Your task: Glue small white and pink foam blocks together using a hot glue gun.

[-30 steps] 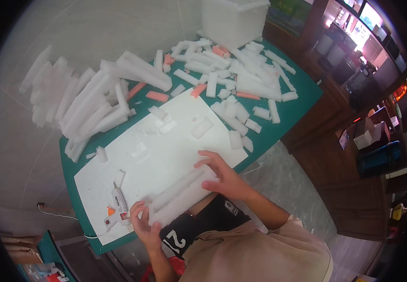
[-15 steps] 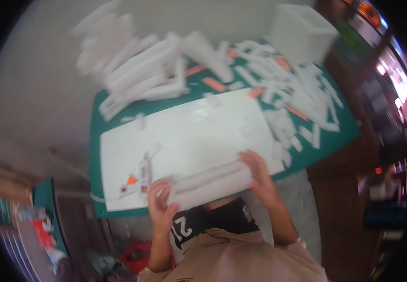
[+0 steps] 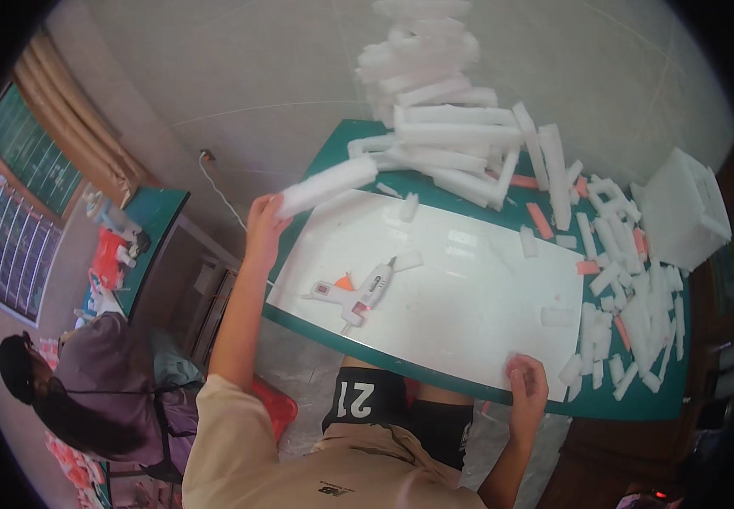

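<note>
My left hand (image 3: 267,219) reaches out to the far left and grips one end of a long white foam bar (image 3: 330,187). The bar's other end lies close to a stack of white foam frames (image 3: 456,127) at the back of the table. By the front right edge of the white board (image 3: 486,314), my right hand (image 3: 528,386) has loosely bent fingers, with nothing visible in them. A white hot glue gun (image 3: 365,297) with an orange part lies on the board's left side, between my hands.
Loose white foam strips (image 3: 630,297) and several orange-pink pieces (image 3: 540,220) cover the right of the green table (image 3: 460,386). A white foam box (image 3: 685,208) stands at the back right. At the lower left, another person (image 3: 108,382) sits near a second green table (image 3: 156,229).
The foam bar, earlier between both hands at the front, is now at the far left in my left hand. My right hand has let go of it. The view has turned left.
</note>
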